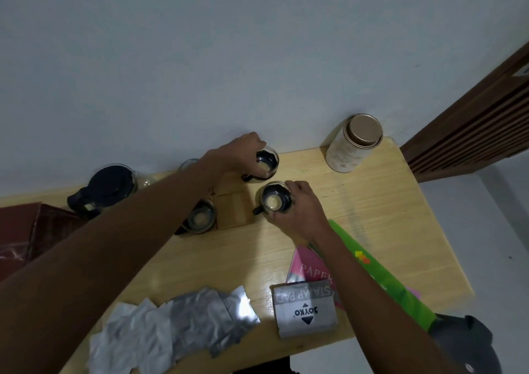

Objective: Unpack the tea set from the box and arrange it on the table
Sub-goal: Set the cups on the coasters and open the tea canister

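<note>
Several glass tea cups with black holders stand on the wooden table (386,207). My left hand (243,151) grips the far cup (266,163) near the wall. The nearer cup (276,199) is held at its rim by my right hand (297,207). A third cup (200,219) sits partly under my left forearm, beside a small brown cardboard box (233,209). Another glass cup (187,164) peeks out behind my arm. The glass teapot (106,189) with a black lid and handle stands at the left by the wall.
A dark red box (25,230) lies at the table's left edge. Crumpled grey wrapping paper (171,325) lies at the front, a stamp pad box (305,307) and pink and green paper (380,276) at front right. A round tin (353,144) stands far right.
</note>
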